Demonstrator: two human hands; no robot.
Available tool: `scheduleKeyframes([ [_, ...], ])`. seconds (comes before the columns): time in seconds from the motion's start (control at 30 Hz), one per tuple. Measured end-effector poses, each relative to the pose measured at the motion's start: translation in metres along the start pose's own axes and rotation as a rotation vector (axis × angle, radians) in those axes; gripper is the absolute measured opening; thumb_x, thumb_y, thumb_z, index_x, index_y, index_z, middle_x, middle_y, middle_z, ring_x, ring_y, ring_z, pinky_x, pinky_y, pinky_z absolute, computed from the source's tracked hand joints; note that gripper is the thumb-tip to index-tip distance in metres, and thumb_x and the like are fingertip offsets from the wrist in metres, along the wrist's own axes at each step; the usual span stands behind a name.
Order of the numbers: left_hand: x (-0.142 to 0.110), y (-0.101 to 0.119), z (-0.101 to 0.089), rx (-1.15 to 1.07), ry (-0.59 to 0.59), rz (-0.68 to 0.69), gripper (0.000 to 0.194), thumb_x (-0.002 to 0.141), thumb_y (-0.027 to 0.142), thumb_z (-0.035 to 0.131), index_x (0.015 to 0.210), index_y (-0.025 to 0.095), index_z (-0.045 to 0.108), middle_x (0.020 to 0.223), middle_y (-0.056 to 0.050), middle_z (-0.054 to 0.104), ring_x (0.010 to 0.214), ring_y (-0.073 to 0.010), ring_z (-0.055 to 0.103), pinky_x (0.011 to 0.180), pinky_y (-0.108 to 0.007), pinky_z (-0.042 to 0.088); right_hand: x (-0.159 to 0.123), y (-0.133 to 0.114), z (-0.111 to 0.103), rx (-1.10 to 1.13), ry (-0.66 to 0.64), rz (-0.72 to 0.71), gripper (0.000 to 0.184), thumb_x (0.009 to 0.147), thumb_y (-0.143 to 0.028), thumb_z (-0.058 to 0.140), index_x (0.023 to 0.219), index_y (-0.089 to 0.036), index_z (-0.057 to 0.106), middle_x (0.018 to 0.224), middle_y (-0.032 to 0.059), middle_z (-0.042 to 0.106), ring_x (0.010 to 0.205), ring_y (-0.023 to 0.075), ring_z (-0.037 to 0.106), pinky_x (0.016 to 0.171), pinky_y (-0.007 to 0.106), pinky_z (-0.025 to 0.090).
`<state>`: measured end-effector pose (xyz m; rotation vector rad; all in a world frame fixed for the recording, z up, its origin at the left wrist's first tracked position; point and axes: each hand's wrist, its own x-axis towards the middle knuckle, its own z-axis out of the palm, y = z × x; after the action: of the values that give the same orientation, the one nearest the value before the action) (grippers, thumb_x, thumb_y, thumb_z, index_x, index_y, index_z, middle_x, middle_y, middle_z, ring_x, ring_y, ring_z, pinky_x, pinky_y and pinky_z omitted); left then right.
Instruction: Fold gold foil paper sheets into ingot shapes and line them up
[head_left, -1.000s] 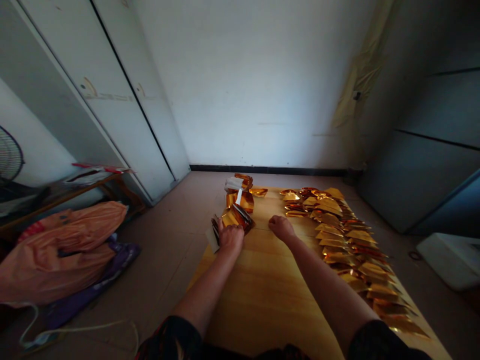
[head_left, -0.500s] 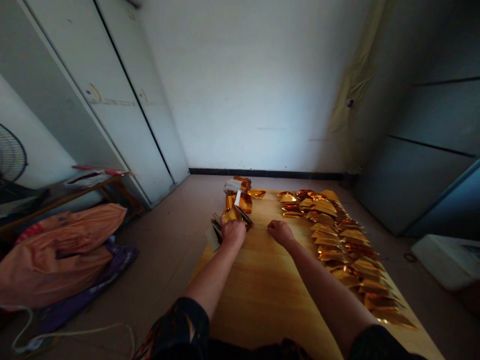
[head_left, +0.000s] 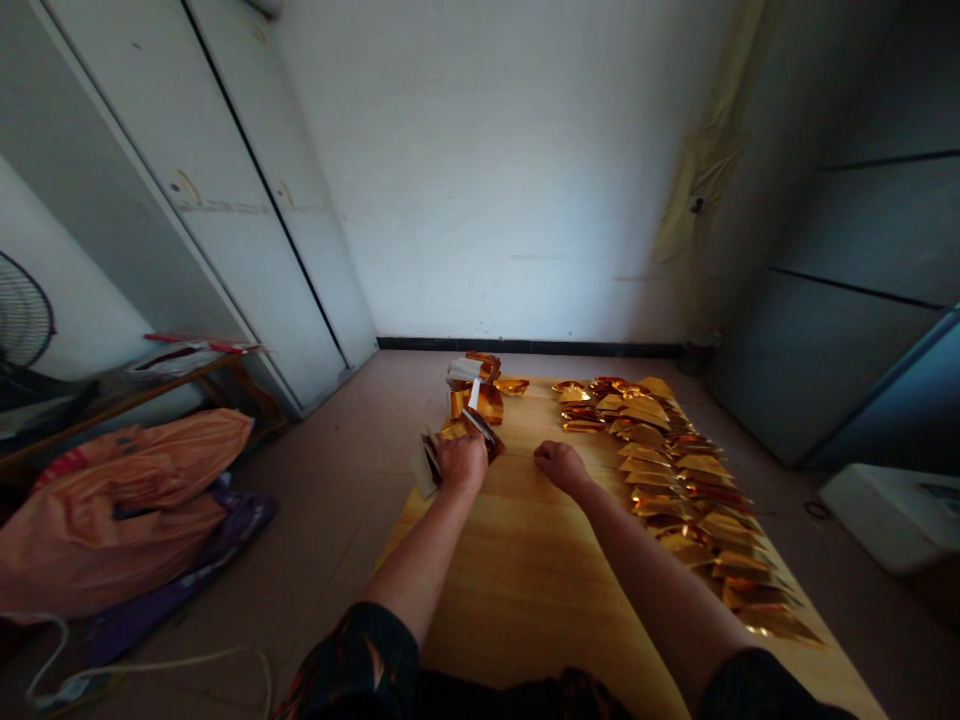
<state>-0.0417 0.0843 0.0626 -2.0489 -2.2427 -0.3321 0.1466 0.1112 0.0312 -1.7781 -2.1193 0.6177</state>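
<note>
My left hand [head_left: 463,462] is at the table's left edge, its fingers closed on gold foil paper [head_left: 453,431] in a loose pile with white and dark edges. The fingertips are partly hidden behind the hand. Over the middle of the wooden table [head_left: 517,580], my right hand [head_left: 561,465] is curled closed; whether anything is inside it I cannot make out. Just beyond the left hand lie more gold foil sheets [head_left: 489,405] with a white strip. Rows of folded gold foil pieces [head_left: 652,465] overlap along the table's right side.
A white wall [head_left: 480,200] stands behind the table. On the left are a cabinet [head_left: 247,200], a fan [head_left: 22,310] and an orange bag [head_left: 135,510] on the floor. To the right are a grey fridge-like unit [head_left: 847,310] and a white box [head_left: 892,515].
My left hand has shifted slightly left and nearer to me over the foil pile, and a dark-edged piece beside it has tilted. My right hand has hardly moved.
</note>
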Motion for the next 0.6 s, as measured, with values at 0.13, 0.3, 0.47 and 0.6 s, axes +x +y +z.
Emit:
scheduleKeyframes([
  [0.13, -0.003, -0.001, -0.011, -0.031, 0.06, 0.017, 0.027, 0.086, 0.025, 0.043, 0.091, 0.015, 0.068, 0.088, -0.013, 0.069, 0.086, -0.0255, 0.063, 0.08, -0.036, 0.04, -0.002, 0.001, -0.001, 0.011, -0.003, -0.004, 0.024, 0.078, -0.017, 0.052, 0.093, -0.018, 0.071, 0.094, 0.0054, 0.072, 0.085, 0.0149, 0.062, 0.069, 0.019, 0.039],
  [0.3, -0.003, -0.005, -0.035, -0.24, 0.243, -0.1, 0.024, 0.089, 0.026, 0.04, 0.097, 0.018, 0.062, 0.092, -0.01, 0.067, 0.088, -0.0214, 0.061, 0.079, -0.03, 0.041, -0.005, 0.005, 0.003, 0.092, 0.034, -0.044, 0.024, 0.078, -0.016, 0.051, 0.09, -0.018, 0.071, 0.09, 0.0047, 0.072, 0.081, 0.0147, 0.062, 0.071, 0.02, 0.041],
  [0.47, 0.001, -0.005, -0.042, -0.925, 0.387, -0.184, 0.019, 0.082, 0.027, 0.047, 0.096, 0.02, 0.058, 0.083, -0.002, 0.067, 0.077, -0.0156, 0.061, 0.069, -0.023, 0.044, -0.014, 0.003, 0.002, 0.354, 0.037, -0.076, 0.023, 0.078, -0.021, 0.049, 0.086, -0.016, 0.069, 0.084, 0.0052, 0.07, 0.077, 0.0157, 0.06, 0.07, 0.023, 0.043],
  [0.6, 0.0, -0.002, -0.032, -1.504, 0.239, -0.156, 0.035, 0.07, 0.037, 0.059, 0.097, 0.016, 0.058, 0.078, -0.001, 0.065, 0.069, -0.0149, 0.06, 0.063, -0.024, 0.046, -0.026, -0.002, -0.007, 0.792, 0.076, -0.146, 0.044, 0.076, -0.035, 0.053, 0.116, -0.019, 0.058, 0.116, 0.0083, 0.063, 0.095, 0.0193, 0.059, 0.076, 0.028, 0.047],
])
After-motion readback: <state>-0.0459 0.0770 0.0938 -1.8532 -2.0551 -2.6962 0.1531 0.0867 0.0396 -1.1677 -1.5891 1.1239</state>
